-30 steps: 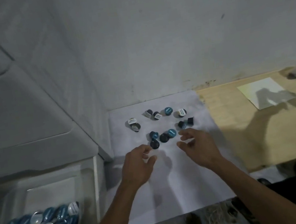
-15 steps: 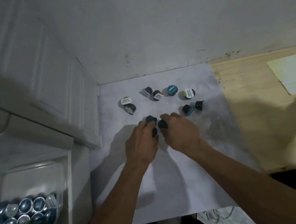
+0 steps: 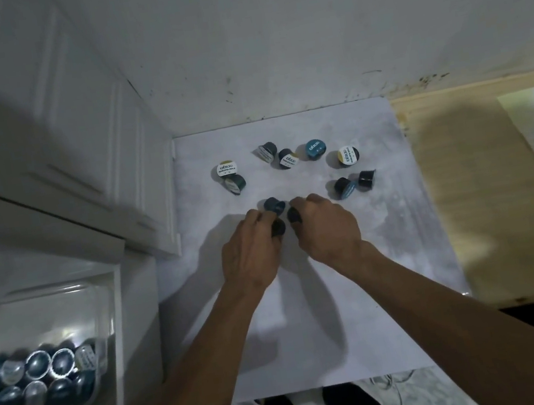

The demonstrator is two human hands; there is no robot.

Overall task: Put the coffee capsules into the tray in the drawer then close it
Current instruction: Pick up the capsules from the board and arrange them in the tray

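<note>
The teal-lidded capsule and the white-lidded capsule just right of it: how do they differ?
The teal-lidded capsule has a teal lid with pale lettering; the white-lidded capsule has a white lid with dark print and a yellow edge. The teal one lies nearer the wall. Both rest loose on the grey mat, lids showing.

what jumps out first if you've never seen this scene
Two bare hands meet mid-sheet, the left hand and right hand each closing on a dark capsule. Beyond them, loose coffee capsules lie scattered on the white sheet. At lower left, the open drawer's clear tray already holds shiny blue ones.
</note>
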